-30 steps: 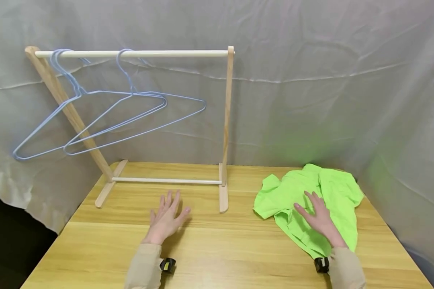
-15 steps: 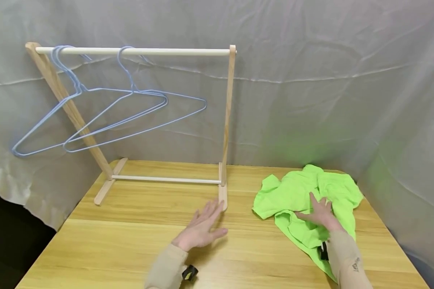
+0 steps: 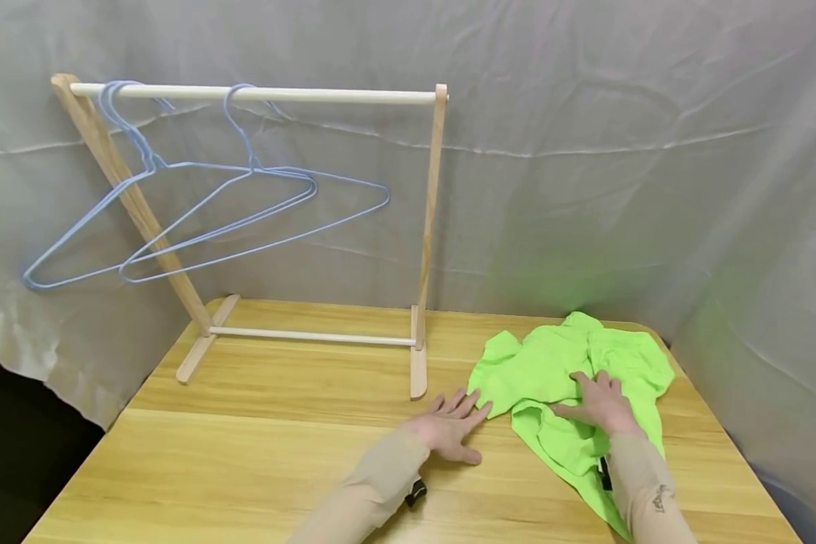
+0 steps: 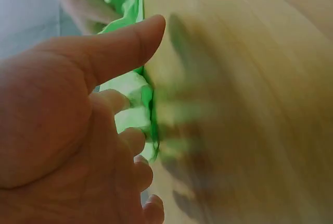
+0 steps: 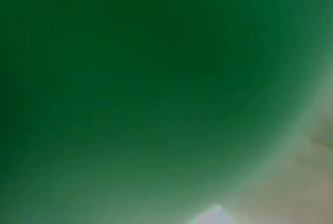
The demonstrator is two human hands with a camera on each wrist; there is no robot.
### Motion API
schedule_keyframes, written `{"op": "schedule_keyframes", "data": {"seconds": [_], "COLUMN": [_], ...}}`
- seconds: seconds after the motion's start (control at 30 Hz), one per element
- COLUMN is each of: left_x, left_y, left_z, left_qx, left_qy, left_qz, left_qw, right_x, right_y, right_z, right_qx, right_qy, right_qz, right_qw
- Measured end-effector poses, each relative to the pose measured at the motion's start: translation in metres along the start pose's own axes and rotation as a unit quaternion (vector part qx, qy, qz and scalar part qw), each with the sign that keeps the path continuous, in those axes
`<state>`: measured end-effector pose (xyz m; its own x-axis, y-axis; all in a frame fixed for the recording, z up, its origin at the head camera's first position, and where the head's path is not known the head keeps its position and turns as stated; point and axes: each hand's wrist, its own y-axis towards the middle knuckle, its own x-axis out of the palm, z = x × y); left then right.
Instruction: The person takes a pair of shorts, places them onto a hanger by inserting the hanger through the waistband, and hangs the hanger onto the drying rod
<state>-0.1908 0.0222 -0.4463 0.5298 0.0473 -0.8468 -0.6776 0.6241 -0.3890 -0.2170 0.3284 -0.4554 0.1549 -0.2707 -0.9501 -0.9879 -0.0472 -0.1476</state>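
Observation:
A crumpled bright green garment (image 3: 551,366) lies on the right part of the table. My left hand (image 3: 452,428), fingers spread, is at the garment's left edge; whether it touches the cloth cannot be told. In the left wrist view, the green cloth (image 4: 136,104) shows behind the fingers of my left hand (image 4: 67,114). My right hand (image 3: 601,404) rests on the middle of the garment with its fingers spread and slightly bent. Blurred green cloth (image 5: 145,88) fills most of the right wrist view, hiding the fingers.
A wooden rack with a white top rail (image 3: 340,95) stands at the back left of the wooden table (image 3: 245,453). Blue wire hangers (image 3: 272,242) hang from its rail, toward the left. A grey curtain (image 3: 585,189) stands behind the table.
My left hand has moved right across the table, from in front of the rack to the garment's left edge. My right hand has lowered onto the cloth, which has shifted slightly left.

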Motion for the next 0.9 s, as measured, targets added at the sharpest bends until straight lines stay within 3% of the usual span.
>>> {"op": "schedule_keyframes", "data": {"seconds": [0.13, 0.27, 0.47, 0.53, 0.6, 0.7, 0.9], "left_x": [-0.005, -0.008, -0.003, -0.001, -0.001, -0.002, 0.0], "left_y": [0.007, 0.01, 0.009, 0.009, 0.008, 0.004, -0.005], "left_z": [0.009, 0.017, 0.027, 0.028, 0.026, 0.021, 0.008], "left_qx": [-0.004, -0.015, -0.023, -0.026, -0.029, -0.031, -0.032], "left_qy": [0.028, 0.064, 0.164, 0.178, 0.171, 0.123, 0.03], "left_qz": [-0.001, 0.032, 0.098, 0.109, 0.115, 0.124, 0.14], "left_qw": [0.9996, 0.9973, 0.9813, 0.9776, 0.9782, 0.9842, 0.9892], "right_x": [-0.003, -0.004, -0.004, -0.003, -0.001, 0.0, 0.0], "right_y": [0.001, 0.001, 0.001, 0.001, 0.0, 0.0, 0.001], "right_z": [-0.007, -0.009, -0.008, -0.007, -0.007, -0.01, -0.023], "right_qx": [-0.01, -0.015, -0.058, -0.075, -0.086, -0.08, -0.068], "right_qy": [0.012, 0.025, 0.068, 0.109, 0.143, 0.185, 0.161], "right_qz": [0.0, -0.012, -0.01, -0.026, -0.046, -0.08, -0.081], "right_qw": [0.9999, 0.9995, 0.9959, 0.9909, 0.9849, 0.9763, 0.9813]}}
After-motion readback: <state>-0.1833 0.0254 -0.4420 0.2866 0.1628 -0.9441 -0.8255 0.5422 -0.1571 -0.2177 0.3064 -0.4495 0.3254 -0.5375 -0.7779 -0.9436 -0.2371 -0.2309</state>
